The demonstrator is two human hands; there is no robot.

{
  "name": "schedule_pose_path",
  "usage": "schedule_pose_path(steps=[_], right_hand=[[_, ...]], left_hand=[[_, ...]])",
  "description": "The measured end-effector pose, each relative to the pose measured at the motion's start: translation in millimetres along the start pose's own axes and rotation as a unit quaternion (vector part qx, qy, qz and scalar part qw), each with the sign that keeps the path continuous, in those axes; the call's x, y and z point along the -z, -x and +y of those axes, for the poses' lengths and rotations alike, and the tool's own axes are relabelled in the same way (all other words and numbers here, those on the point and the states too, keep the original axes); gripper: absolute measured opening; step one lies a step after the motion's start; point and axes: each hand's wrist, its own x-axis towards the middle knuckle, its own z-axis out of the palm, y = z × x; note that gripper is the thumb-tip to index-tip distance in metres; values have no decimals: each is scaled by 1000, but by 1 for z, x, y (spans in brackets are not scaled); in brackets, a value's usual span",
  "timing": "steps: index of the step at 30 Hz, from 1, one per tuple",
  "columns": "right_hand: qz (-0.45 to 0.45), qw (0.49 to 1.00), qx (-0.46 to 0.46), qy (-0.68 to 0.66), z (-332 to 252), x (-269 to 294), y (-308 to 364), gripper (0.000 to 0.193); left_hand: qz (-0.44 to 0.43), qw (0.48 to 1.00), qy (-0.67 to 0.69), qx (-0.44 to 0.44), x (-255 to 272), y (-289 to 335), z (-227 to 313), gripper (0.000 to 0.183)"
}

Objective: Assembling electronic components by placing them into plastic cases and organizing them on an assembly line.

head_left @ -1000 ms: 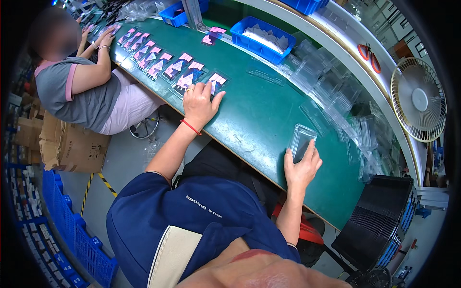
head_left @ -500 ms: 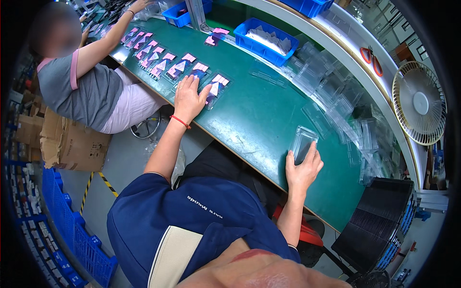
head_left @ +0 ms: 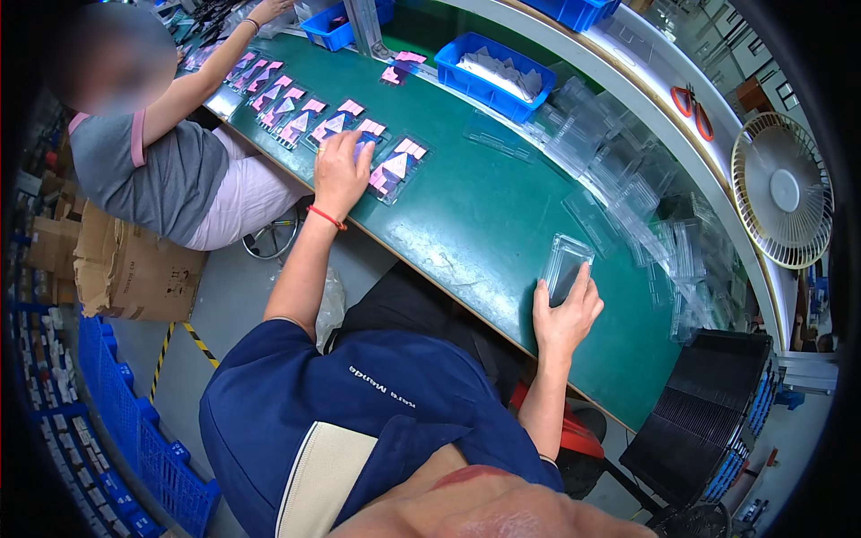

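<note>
One clear plastic tray [head_left: 563, 255] lies toward the right end of a green table [head_left: 475, 215], its near end gripped between the thumb and fingers of a worker's right hand [head_left: 567, 314]. Well apart to the left, the worker's left hand [head_left: 341, 170] extends over the near edge, fingers bent down at one of the pink-and-purple card packs [head_left: 302, 125]; whether they pinch it cannot be told. The end pack [head_left: 397, 170] lies just right of that hand, well left of the tray, while the others run in a row toward the table's left end, where a co-worker [head_left: 166, 179] stretches out an arm. Along the far edge sit a blue bin [head_left: 480, 97] of white pieces [head_left: 502, 73] and, farther right, loose clear trays [head_left: 587, 134].
</note>
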Motion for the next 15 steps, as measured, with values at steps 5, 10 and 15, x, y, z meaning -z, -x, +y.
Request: schedule_pose_path(steps=[5,10,15], right_hand=[[7,1000,-2,-2,3,2,1,75],[-8,997,-23,-68,5,7,-10,75],[-34,968,-69,-241,-7,19,-14,76]], left_hand=[[34,997,61,-40,4,-30,3,19],[-126,939,319,12,26,0,97,19],[-429,596,644,214,-11,67,188,33]])
